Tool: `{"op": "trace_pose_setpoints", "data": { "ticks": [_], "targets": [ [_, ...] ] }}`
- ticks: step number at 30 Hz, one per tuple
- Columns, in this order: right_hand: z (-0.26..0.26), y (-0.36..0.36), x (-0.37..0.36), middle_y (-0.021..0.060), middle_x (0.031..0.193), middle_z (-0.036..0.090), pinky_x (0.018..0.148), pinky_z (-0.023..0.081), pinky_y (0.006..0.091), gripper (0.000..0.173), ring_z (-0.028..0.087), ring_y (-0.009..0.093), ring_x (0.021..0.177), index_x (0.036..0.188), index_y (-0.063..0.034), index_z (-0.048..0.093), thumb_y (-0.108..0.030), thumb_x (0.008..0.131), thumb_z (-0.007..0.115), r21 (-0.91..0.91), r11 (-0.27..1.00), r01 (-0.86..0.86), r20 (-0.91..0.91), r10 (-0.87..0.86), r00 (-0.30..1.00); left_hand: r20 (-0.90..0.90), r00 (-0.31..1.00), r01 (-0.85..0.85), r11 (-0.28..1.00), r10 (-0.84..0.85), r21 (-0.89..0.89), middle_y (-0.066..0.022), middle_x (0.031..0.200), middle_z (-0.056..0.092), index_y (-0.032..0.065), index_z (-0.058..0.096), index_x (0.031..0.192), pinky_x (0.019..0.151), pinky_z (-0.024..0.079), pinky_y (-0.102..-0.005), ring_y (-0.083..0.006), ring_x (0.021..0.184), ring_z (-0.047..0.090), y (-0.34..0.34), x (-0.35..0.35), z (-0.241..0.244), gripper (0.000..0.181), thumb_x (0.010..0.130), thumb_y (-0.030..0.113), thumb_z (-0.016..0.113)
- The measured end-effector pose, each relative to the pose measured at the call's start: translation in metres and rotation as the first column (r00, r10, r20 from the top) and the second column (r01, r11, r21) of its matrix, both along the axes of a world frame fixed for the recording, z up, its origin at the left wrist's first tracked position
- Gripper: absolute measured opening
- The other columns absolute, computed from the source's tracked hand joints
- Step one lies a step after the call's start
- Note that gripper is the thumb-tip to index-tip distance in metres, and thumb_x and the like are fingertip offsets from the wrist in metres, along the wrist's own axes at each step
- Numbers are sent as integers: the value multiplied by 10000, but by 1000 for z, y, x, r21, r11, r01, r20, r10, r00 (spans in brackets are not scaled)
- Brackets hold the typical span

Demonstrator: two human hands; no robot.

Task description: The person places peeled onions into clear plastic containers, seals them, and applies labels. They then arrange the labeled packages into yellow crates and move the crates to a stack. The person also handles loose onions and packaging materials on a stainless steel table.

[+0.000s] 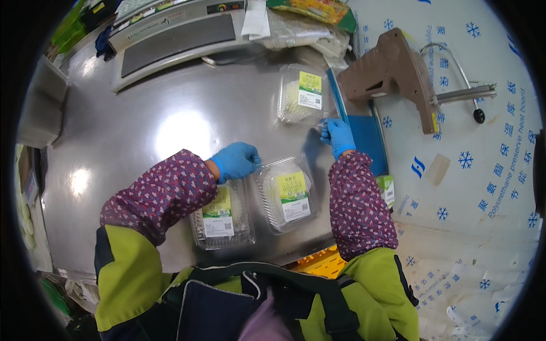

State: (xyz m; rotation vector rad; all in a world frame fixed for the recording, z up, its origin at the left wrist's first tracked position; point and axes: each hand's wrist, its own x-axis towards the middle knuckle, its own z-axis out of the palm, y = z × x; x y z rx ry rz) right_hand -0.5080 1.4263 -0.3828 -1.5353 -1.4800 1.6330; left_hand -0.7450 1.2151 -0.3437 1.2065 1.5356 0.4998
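Observation:
My left hand (237, 161), in a blue glove, hovers over or rests at the top end of a clear plastic clamshell box (219, 217), with its fingers curled. Beside it, near those fingertips, lies a second clamshell box (286, 194). Further away sits a third clamshell box (303, 93), whose near right corner is by the bent fingers of my right hand (338, 135), also gloved in blue. Whether that hand grips the corner or something small is unclear. All three boxes are closed, hold pale contents, and bear green, yellow and white labels.
A wrapping machine with a dark plate (179, 44) stands at the back of the steel table (106, 128). Clear plastic bags (303, 36) lie beside it. On the right are a brown plastic device (390, 72) with a metal arm and a blue panel (362, 136). Below shows a yellow crate (322, 262).

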Motion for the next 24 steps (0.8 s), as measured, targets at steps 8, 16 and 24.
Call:
{"op": "trace_pose_setpoints", "data": {
  "ticks": [8,16,24],
  "targets": [
    [20,-52,73,140,968,555,751,532,478,122,593,328,910,943,-12,516,-80,850,477,-396,904,165,-235,-273,933,-223,957,222,965,-188,140,-143,863,648,-24,623,947,709,479,-314,-209,771,602,-26,-13,0,270,793,197,613],
    [46,-100,118,153,1007,564,803,550,386,141,602,235,905,993,34,497,-49,879,484,-86,976,199,-363,-217,906,-56,993,109,994,-107,31,-87,747,591,-25,603,864,664,454,-294,-165,688,534,-21,-7,6,144,810,107,585],
    [92,-307,272,141,1100,575,889,490,375,231,589,246,983,1093,35,502,-81,894,513,-93,823,560,-451,-537,713,-314,942,279,794,-117,541,-115,761,527,-5,508,917,628,420,-304,-205,677,502,-46,11,62,57,869,26,511]
  ]
}}
